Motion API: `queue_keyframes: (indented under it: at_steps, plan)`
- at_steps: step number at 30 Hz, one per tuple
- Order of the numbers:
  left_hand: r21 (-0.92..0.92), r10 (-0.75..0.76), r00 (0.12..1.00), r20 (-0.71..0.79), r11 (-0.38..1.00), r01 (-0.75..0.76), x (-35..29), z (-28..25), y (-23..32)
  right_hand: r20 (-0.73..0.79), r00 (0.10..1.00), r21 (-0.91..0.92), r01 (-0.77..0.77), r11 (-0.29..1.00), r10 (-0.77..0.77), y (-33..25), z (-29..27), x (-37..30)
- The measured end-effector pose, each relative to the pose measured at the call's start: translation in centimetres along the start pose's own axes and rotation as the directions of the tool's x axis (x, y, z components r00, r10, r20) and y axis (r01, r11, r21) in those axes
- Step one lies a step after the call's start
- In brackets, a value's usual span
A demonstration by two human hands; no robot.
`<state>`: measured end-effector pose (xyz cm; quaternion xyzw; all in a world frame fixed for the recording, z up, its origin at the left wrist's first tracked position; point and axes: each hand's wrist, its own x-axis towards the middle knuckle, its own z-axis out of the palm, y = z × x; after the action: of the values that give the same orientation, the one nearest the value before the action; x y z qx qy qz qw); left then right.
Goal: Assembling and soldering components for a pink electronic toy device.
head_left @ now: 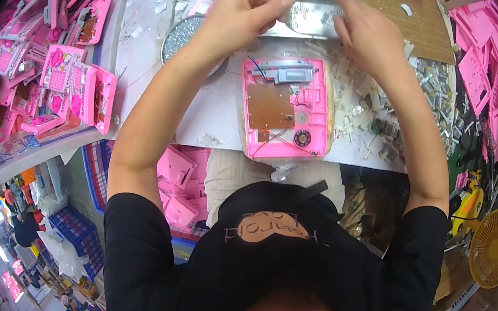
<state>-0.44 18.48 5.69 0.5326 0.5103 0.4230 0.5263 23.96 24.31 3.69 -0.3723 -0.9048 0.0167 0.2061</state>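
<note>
The white table [202,125] carries a pink shell [308,97] near its front edge; a round dish [164,48] sits to the left, a tray [312,35] behind. Small parts [357,110] litter the right; a brown board [416,27] lies beyond them.

A toy shell [320,118] lies on the worktop [204,111], with a circuit board [272,106] and a speaker [302,137] in it. A tray [310,34] sits behind it. A dish [166,45] is on its left, loose parts [357,110] on its right.
</note>
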Motion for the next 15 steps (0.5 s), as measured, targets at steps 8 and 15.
queue_keyframes:
  at_steps: [8, 15]
  plan:
    - [-0.201, -0.161, 0.977, 0.14, 0.961, 0.188, -14.5, 6.2, 0.2, -0.034, 0.993, 0.54, 0.113, 0.834, -0.113, -8.4, -4.3, -9.1]
    - [-0.413, -0.276, 0.934, 0.225, 0.841, 0.348, -16.8, 8.0, -3.1, 0.003, 0.984, 0.482, 0.153, 0.863, -0.176, -9.9, -4.2, -12.5]
